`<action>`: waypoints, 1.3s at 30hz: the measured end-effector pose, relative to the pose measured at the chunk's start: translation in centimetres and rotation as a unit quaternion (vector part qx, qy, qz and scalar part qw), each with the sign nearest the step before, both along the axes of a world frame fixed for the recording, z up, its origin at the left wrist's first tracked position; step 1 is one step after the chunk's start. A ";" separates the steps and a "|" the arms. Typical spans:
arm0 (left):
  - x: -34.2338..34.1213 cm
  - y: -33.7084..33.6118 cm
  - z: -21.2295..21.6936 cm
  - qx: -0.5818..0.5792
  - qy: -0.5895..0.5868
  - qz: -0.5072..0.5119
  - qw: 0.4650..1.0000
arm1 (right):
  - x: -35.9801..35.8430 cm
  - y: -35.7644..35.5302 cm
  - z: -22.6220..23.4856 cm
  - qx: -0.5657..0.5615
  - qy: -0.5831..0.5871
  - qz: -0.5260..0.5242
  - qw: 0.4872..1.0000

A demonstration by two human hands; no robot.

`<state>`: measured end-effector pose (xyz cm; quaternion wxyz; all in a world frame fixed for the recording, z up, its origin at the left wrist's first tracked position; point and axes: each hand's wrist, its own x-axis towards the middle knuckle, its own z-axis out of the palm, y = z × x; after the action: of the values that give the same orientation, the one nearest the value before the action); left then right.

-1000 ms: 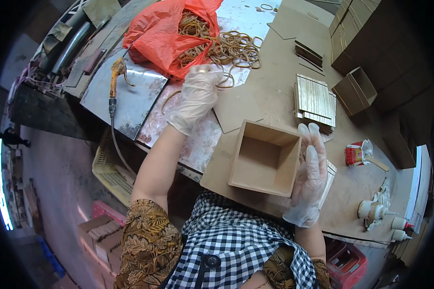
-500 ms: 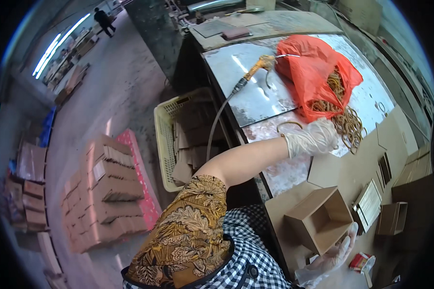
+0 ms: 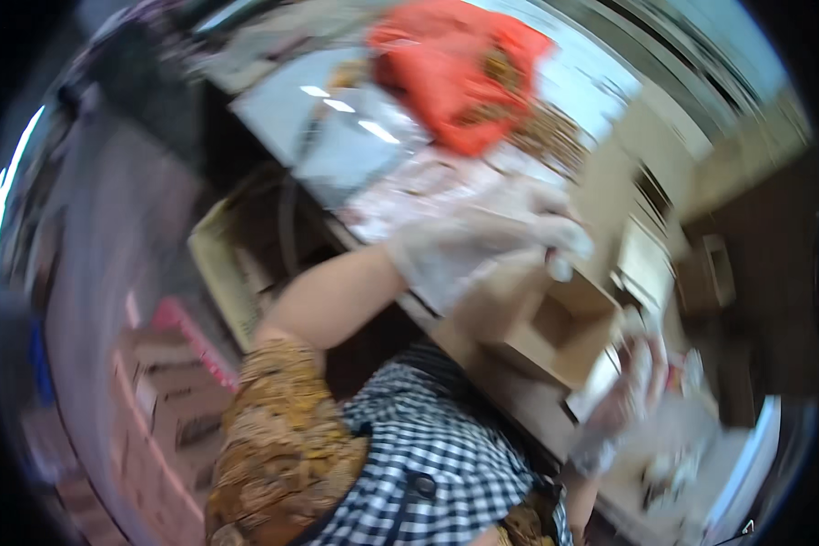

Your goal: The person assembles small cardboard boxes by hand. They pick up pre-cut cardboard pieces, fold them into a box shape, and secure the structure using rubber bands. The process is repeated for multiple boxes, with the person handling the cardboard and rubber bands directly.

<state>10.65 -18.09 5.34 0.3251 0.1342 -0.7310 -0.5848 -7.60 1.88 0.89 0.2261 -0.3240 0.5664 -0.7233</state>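
Observation:
An open brown cardboard box (image 3: pixel 560 332) sits near the table's front edge, its hollow facing up and right. My left hand (image 3: pixel 491 237), in a white glove, is just above the box's far rim. Its fingers are pinched together, but motion blur hides what is between them. To the right of the box, my gloved right hand (image 3: pixel 635 382) has its fingers bent and apart, close to the box's corner; whether they touch it is unclear. Brown rubber bands (image 3: pixel 551 136) spill from a red plastic bag (image 3: pixel 455 73) beyond my left hand.
Flat cardboard (image 3: pixel 623 164) covers the table to the right, with a small box (image 3: pixel 714 271) beyond it. A yellow plastic crate (image 3: pixel 223 273) stands on the floor left of the table, and stacked cartons (image 3: pixel 168 400) are nearer to me. A blurred torch-like tool lies on the metal sheet (image 3: pixel 273 100).
My left hand has left the rubber band pile and come to the box's far rim. My right hand's fingers have bent more beside the box. The view has swung, blurring much of the scene.

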 end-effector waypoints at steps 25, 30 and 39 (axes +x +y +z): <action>-2.9 -0.8 0.4 -0.303 0.153 0.410 0.846 | 2.7 -4.6 5.3 0.087 0.134 0.074 0.984; 2.7 3.5 -1.0 -0.415 -0.021 0.378 0.827 | -2.4 0.5 4.5 0.152 0.191 -0.052 0.968; 5.0 8.8 -5.1 -0.330 -0.153 0.312 0.878 | 0.8 4.8 0.5 0.175 0.136 -0.011 0.975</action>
<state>15.65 -9.28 0.20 0.4002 0.3277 -0.8425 -0.1505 -6.81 6.71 1.41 0.1919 -0.3684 0.7135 -0.5643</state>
